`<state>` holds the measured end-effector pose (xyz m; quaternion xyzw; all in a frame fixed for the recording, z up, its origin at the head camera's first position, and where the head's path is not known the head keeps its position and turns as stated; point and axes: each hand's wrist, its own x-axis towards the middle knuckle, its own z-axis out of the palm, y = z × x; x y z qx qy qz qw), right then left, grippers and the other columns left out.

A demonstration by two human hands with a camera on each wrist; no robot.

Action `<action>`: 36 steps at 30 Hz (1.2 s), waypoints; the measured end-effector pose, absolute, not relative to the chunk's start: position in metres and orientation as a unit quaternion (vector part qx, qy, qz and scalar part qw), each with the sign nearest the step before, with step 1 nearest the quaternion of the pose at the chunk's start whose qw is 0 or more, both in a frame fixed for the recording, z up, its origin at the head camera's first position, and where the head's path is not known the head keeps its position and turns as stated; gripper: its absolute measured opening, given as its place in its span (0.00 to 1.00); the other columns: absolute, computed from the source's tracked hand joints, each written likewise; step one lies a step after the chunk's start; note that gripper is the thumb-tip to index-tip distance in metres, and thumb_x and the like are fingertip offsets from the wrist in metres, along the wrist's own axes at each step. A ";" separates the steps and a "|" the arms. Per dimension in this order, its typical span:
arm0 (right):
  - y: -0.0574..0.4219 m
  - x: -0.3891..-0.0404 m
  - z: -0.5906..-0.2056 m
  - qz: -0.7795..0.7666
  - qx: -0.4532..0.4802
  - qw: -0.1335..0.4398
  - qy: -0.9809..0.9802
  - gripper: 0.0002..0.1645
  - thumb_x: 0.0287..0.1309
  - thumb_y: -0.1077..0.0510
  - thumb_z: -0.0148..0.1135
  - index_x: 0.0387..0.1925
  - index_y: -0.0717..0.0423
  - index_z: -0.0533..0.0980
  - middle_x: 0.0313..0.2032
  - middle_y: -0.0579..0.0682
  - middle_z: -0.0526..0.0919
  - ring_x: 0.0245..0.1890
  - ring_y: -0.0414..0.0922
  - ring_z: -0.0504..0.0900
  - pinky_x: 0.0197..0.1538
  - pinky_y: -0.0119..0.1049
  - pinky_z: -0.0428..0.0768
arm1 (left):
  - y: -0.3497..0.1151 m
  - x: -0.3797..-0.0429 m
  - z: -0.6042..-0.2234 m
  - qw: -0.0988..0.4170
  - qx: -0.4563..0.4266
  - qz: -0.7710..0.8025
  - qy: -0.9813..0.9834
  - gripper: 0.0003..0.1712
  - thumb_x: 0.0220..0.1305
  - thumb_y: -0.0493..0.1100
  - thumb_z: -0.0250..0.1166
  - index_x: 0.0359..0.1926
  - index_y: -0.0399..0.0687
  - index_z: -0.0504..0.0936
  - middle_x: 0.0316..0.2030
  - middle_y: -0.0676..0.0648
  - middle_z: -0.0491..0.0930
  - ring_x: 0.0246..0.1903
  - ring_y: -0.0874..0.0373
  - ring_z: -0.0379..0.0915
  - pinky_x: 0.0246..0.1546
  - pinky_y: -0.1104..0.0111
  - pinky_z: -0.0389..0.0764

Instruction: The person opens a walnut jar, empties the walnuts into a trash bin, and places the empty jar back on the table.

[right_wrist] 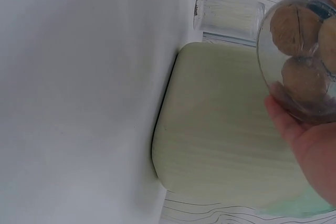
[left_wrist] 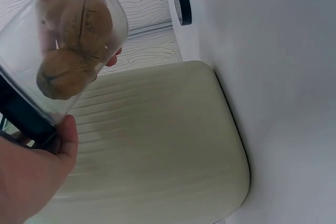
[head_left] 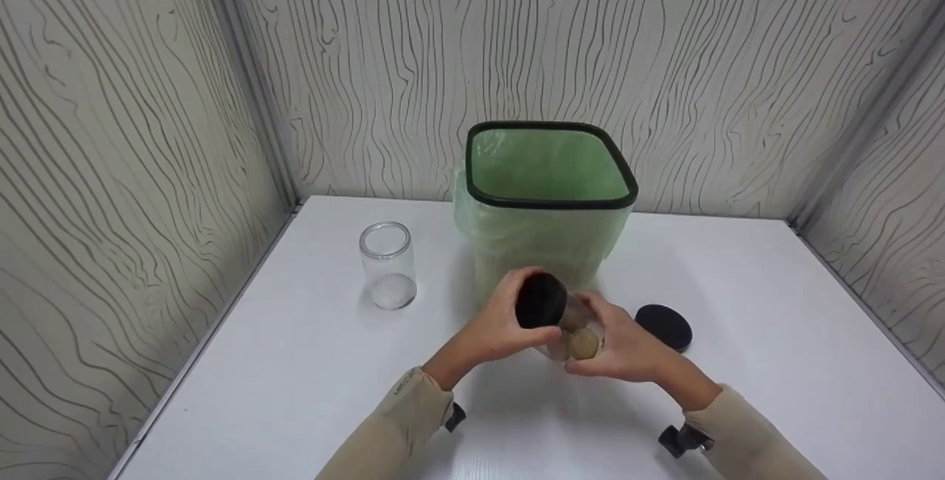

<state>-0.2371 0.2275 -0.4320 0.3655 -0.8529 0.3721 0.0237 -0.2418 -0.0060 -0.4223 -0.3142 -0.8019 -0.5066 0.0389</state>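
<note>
Between my two hands a clear jar (left_wrist: 21,45) is held tilted above the table, in front of the bin. Several brown walnuts (left_wrist: 65,74) lie inside it, their seams showing through the wall. My left hand (head_left: 502,323) grips the black lid (head_left: 540,301), which sits on the jar's end facing up and left. Lower down, my right hand (head_left: 626,341) holds the jar round its base end, with thumb and fingers on opposite sides. In the right wrist view the walnuts show through the round bottom, and the lid is mostly hidden.
A pale green bin (head_left: 550,236) with a black rim and green liner bag stands behind my hands. Left of it, a lidless clear jar (head_left: 389,262) stands upright on the white table (head_left: 295,362). A loose black lid (head_left: 664,327) lies to the right. Wood-patterned walls enclose three sides.
</note>
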 end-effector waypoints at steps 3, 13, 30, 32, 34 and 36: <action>0.226 -0.237 -0.432 0.359 0.363 0.042 -0.859 0.48 0.43 0.44 0.75 0.62 0.53 0.60 0.52 0.41 0.72 0.47 0.40 0.73 0.47 0.37 0.78 | -0.004 -0.242 -0.423 0.035 -0.298 -0.512 -0.805 0.45 0.51 0.55 0.70 0.66 0.53 0.59 0.58 0.53 0.62 0.54 0.60 0.60 0.53 0.65 0.70; 0.227 -0.239 -0.435 0.351 0.372 0.068 -0.857 0.50 0.41 0.44 0.76 0.62 0.55 0.60 0.52 0.43 0.73 0.47 0.40 0.74 0.47 0.37 0.77 | -0.004 -0.241 -0.422 0.015 -0.278 -0.505 -0.817 0.50 0.52 0.59 0.69 0.70 0.52 0.54 0.62 0.53 0.59 0.57 0.60 0.59 0.58 0.61 0.67; 0.239 -0.236 -0.426 0.448 0.387 -0.091 -0.801 0.50 0.44 0.57 0.72 0.67 0.49 0.56 0.62 0.50 0.65 0.61 0.43 0.64 0.59 0.48 0.68 | -0.016 -0.239 -0.416 -0.010 -0.379 -0.471 -0.796 0.58 0.43 0.58 0.74 0.72 0.60 0.50 0.65 0.55 0.58 0.58 0.61 0.59 0.58 0.62 0.67; 0.238 -0.236 -0.427 0.442 0.389 -0.086 -0.804 0.50 0.44 0.57 0.72 0.67 0.49 0.56 0.61 0.50 0.66 0.61 0.45 0.65 0.58 0.45 0.69 | -0.016 -0.239 -0.416 -0.008 -0.381 -0.470 -0.796 0.57 0.44 0.57 0.74 0.72 0.58 0.52 0.64 0.55 0.59 0.57 0.61 0.59 0.57 0.63 0.68; 0.237 -0.236 -0.428 0.433 0.391 -0.075 -0.809 0.49 0.44 0.56 0.73 0.66 0.49 0.57 0.60 0.49 0.67 0.59 0.46 0.66 0.56 0.41 0.72 | -0.015 -0.239 -0.416 -0.005 -0.381 -0.470 -0.796 0.57 0.44 0.57 0.74 0.71 0.57 0.53 0.63 0.54 0.59 0.57 0.61 0.59 0.56 0.64 0.69; 0.236 -0.236 -0.429 0.421 0.390 -0.061 -0.817 0.49 0.44 0.55 0.73 0.66 0.49 0.57 0.59 0.49 0.68 0.57 0.47 0.68 0.54 0.39 0.73 | -0.015 -0.239 -0.417 0.000 -0.381 -0.471 -0.796 0.56 0.45 0.57 0.74 0.71 0.56 0.53 0.62 0.54 0.60 0.56 0.61 0.59 0.56 0.65 0.69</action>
